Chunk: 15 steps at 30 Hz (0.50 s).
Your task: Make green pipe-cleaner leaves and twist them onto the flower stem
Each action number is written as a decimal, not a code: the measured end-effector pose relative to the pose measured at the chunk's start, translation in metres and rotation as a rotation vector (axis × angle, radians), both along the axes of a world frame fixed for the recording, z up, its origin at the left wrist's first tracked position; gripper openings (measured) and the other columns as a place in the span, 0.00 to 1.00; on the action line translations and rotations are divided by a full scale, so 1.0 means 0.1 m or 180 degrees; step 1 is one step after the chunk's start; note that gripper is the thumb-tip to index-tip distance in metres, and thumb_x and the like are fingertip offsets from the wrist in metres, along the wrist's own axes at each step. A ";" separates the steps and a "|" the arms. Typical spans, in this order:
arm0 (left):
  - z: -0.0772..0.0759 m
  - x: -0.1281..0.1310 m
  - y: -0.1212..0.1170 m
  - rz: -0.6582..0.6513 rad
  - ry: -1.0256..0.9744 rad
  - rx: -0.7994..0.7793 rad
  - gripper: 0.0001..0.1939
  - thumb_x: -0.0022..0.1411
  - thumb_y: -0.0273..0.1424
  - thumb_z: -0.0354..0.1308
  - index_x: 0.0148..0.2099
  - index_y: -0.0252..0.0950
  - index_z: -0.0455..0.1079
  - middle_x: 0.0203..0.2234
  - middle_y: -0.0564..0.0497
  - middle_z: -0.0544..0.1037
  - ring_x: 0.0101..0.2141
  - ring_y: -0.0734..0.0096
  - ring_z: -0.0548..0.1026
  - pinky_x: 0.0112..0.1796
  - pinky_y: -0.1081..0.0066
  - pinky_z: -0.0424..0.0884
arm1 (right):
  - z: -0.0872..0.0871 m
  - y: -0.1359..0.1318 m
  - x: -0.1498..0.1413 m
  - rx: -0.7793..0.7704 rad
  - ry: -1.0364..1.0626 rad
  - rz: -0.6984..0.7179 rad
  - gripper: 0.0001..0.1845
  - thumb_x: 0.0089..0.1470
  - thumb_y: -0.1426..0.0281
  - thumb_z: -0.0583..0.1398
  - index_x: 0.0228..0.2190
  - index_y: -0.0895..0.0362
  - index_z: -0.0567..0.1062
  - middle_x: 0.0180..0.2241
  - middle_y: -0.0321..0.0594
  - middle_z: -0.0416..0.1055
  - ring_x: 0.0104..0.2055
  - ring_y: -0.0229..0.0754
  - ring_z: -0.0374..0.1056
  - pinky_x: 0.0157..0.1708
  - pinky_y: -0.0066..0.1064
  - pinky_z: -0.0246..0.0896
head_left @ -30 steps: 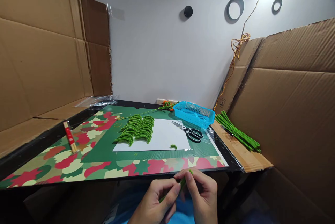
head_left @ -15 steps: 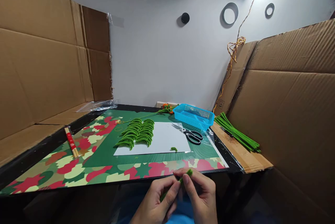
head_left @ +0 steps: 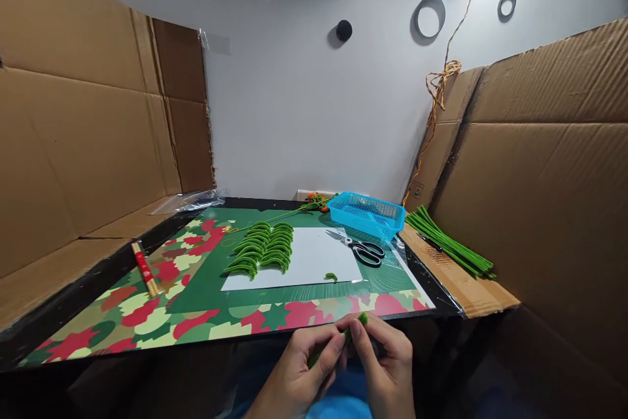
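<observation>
Both hands meet in front of the table's near edge with a short green pipe cleaner [head_left: 362, 318] between them. My left hand [head_left: 310, 365] is closed, its thumb and fingers pinching one part of the stem. My right hand [head_left: 386, 359] is closed too, its thumb pressing the other part, with the fuzzy tip poking out above. Fingers cover the middle of the stem. Beyond them, a small bent green piece [head_left: 331, 276] lies on a white sheet [head_left: 309, 255]. Two rows of curved green pipe cleaner pieces [head_left: 260, 249] cover the sheet's left side.
Black-handled scissors [head_left: 367, 253] lie partly open on the sheet's right, near a blue plastic basket [head_left: 366, 216]. Long green pipe cleaners [head_left: 451, 246] and a black pen rest on cardboard at right. Wrapped chopsticks [head_left: 144, 268] lie at left. Orange flowers [head_left: 316, 200] lie at the back.
The view has shifted slightly, so the table things appear a little further right. Both hands keep their hold on the pipe cleaner, with only a small change in the fingers.
</observation>
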<state>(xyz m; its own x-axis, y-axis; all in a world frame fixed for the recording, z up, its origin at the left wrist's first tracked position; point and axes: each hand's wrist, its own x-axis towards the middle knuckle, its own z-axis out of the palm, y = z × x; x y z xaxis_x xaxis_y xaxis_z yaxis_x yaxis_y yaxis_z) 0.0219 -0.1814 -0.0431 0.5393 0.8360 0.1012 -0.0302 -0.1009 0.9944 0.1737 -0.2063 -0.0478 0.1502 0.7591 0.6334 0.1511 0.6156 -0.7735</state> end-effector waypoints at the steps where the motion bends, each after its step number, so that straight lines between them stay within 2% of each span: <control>1: 0.00 0.00 0.00 -0.0012 -0.0009 -0.0014 0.28 0.69 0.57 0.56 0.31 0.36 0.64 0.20 0.59 0.57 0.20 0.78 0.53 0.22 0.73 0.47 | 0.01 0.00 0.00 0.0015 -0.0022 0.0011 0.17 0.70 0.64 0.59 0.35 0.56 0.85 0.24 0.37 0.73 0.26 0.38 0.71 0.28 0.25 0.63; 7: 0.00 -0.06 0.00 -0.0068 0.0109 0.0045 0.26 0.72 0.54 0.53 0.33 0.36 0.64 0.23 0.57 0.58 0.22 0.77 0.53 0.23 0.73 0.48 | 0.00 -0.01 -0.01 -0.0066 -0.0058 0.0080 0.16 0.70 0.66 0.59 0.33 0.56 0.84 0.26 0.37 0.74 0.28 0.39 0.69 0.30 0.26 0.63; 15: -0.01 -0.09 -0.03 -0.0102 0.0055 -0.0104 0.26 0.73 0.53 0.53 0.32 0.37 0.61 0.22 0.59 0.56 0.21 0.79 0.50 0.22 0.72 0.46 | -0.03 -0.03 -0.01 -0.0170 -0.0113 0.0184 0.17 0.71 0.66 0.58 0.34 0.56 0.83 0.28 0.39 0.75 0.30 0.39 0.71 0.32 0.26 0.62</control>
<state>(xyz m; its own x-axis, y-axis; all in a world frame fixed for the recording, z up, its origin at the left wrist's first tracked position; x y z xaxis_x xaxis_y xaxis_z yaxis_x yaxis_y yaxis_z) 0.0126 -0.1845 -0.0438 0.5672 0.8210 0.0645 -0.0155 -0.0676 0.9976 0.1725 -0.2092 -0.0510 0.0834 0.7986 0.5961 0.1445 0.5821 -0.8002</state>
